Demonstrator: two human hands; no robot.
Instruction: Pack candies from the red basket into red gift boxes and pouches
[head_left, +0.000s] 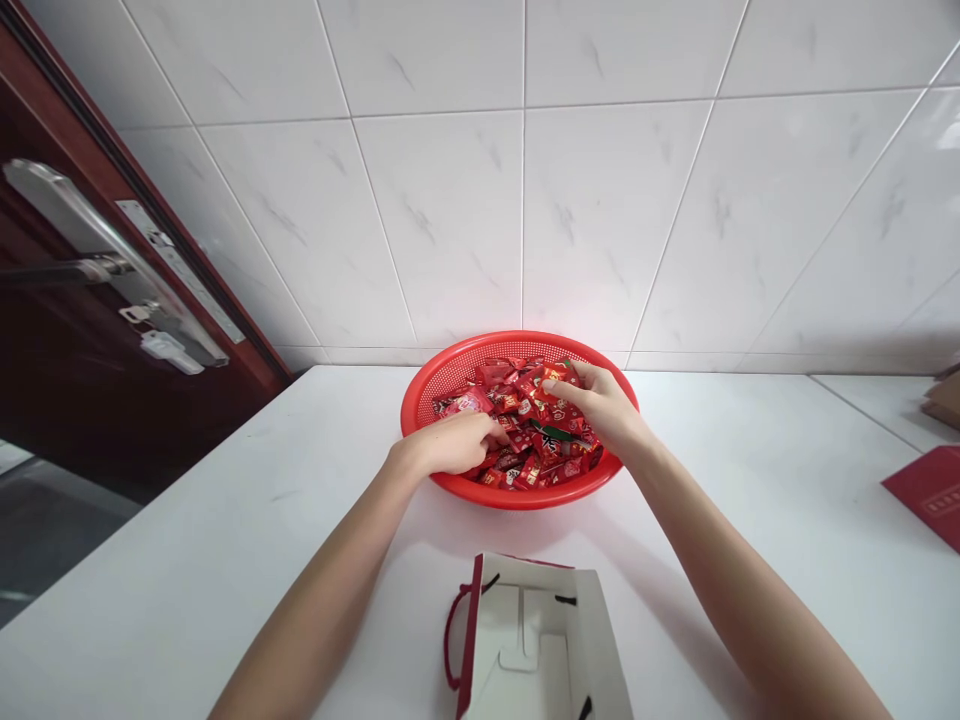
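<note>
A round red plastic basket [517,502] with perforated walls stands against the tiled wall, heaped with red-wrapped candies [529,470]. My right hand [596,400] reaches over its right side, thumb and fingers closed on a red candy packet [559,385]. At the front left, my left hand [465,440] dips in over the rim. Its fingers curl down among the wrappers, closed on a candy, with the fingertips partly hidden. A pinkish packet [471,402] lies just beyond that hand. Between my forearms, an open gift box [540,640], white inside with a dark red cord handle, shows a bare interior.
The white countertop [300,480] runs along the tiled wall. A red card or box flap [930,495] lies at the right edge, with a brown cardboard piece [943,400] behind it. On the left is a dark red door [67,370] with a metal handle and keys.
</note>
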